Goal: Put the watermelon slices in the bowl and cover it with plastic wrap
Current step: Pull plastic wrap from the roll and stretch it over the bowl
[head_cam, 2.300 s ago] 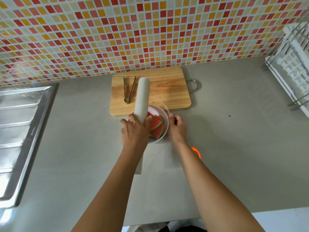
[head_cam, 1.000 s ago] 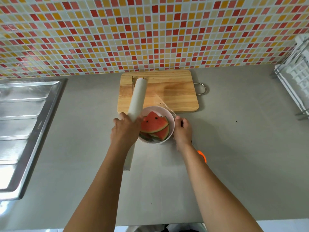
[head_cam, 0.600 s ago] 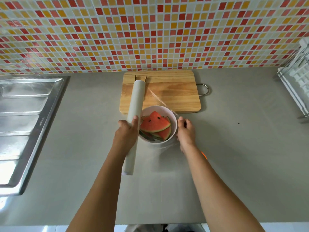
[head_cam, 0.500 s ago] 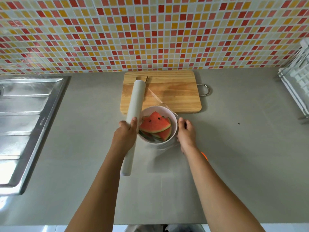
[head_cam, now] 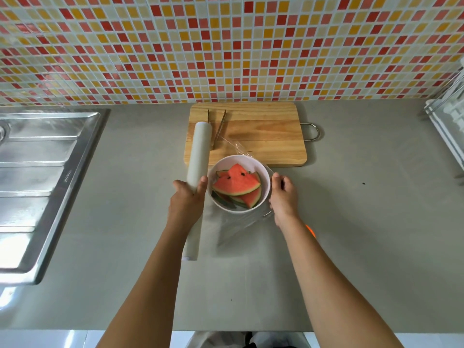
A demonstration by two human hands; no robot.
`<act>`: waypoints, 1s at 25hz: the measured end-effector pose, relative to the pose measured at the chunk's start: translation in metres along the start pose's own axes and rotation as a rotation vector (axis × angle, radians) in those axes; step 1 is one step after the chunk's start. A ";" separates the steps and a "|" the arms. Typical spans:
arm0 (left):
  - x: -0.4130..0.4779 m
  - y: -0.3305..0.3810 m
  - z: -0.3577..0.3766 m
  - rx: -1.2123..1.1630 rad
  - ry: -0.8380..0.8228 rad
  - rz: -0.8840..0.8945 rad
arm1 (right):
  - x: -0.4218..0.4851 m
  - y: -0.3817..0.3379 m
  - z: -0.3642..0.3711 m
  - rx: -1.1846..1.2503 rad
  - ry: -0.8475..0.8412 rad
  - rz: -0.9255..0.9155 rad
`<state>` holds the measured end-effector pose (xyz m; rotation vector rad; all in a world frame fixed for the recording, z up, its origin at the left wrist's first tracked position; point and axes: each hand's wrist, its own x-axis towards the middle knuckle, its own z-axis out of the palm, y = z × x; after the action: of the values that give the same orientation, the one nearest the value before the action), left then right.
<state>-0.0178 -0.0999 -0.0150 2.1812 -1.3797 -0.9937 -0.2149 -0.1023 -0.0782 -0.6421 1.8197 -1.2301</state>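
Note:
A white bowl (head_cam: 266, 183) stands on the grey counter just in front of the cutting board, with several watermelon slices (head_cam: 236, 185) inside. Left of the bowl, my left hand (head_cam: 187, 200) grips a long white roll of plastic wrap (head_cam: 198, 151) around its middle. A clear sheet of wrap (head_cam: 238, 223) stretches from the roll over the bowl to its right side. There my right hand (head_cam: 283, 197) pinches the sheet's free end against the bowl's right rim.
A wooden cutting board (head_cam: 263, 131) with a metal handle lies behind the bowl, with metal tongs (head_cam: 218, 126) on it. A steel sink (head_cam: 37, 177) is at the left, a dish rack (head_cam: 449, 121) at the far right. An orange spot (head_cam: 310, 230) shows under my right wrist.
My left hand has drawn the roll leftward off the bowl, which uncovers the slices and stretches the film across. My right hand has stayed at the bowl's right rim.

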 end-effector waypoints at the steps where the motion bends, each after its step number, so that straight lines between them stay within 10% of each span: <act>1: -0.001 -0.002 0.001 -0.039 -0.017 -0.017 | 0.000 -0.001 0.000 -0.003 0.001 -0.001; 25: -0.003 -0.025 0.018 -0.089 -0.032 0.100 | -0.007 -0.013 0.008 0.089 0.222 0.179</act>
<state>-0.0162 -0.0846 -0.0421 2.0204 -1.4155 -1.0367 -0.2051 -0.1056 -0.0652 -0.2947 1.9440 -1.2928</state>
